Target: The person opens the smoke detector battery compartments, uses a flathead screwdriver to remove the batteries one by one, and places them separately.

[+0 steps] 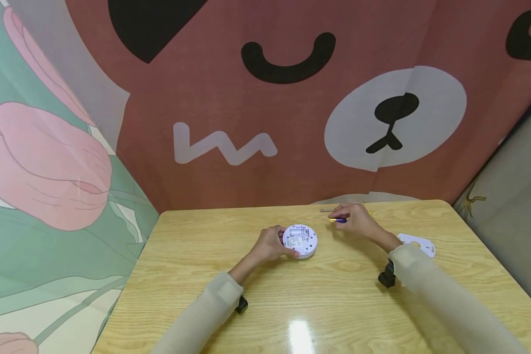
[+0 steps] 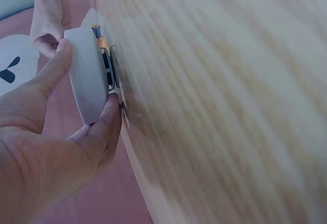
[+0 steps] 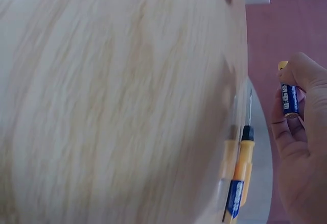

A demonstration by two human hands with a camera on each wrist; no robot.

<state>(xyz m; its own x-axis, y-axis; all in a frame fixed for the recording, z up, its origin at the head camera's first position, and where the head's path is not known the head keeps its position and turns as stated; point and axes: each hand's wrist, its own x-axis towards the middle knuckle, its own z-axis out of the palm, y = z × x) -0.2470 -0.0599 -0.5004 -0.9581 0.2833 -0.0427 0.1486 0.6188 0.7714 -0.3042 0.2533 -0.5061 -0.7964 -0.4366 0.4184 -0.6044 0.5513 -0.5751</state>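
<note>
My left hand (image 1: 269,244) grips a round white detector (image 1: 307,250) by its left edge, thumb at the near rim and fingers round the far side. The detector's back faces up in the head view, showing an open battery compartment (image 1: 299,232) and a printed label. To the right of it, above the table, my right hand (image 1: 356,220) pinches a blue battery (image 3: 289,100) with a yellow end between thumb and fingers. In the left wrist view the detector's smooth white side (image 2: 84,76) shows, with the left thumb and fingertips against it.
A yellow-handled screwdriver (image 3: 244,165) lies near the table's back edge, partly behind the right hand in the head view. A white mounting plate (image 1: 407,239) with holes lies on the wooden table (image 1: 194,275) beside the right wrist. A printed cloth (image 1: 212,187) hangs behind the table.
</note>
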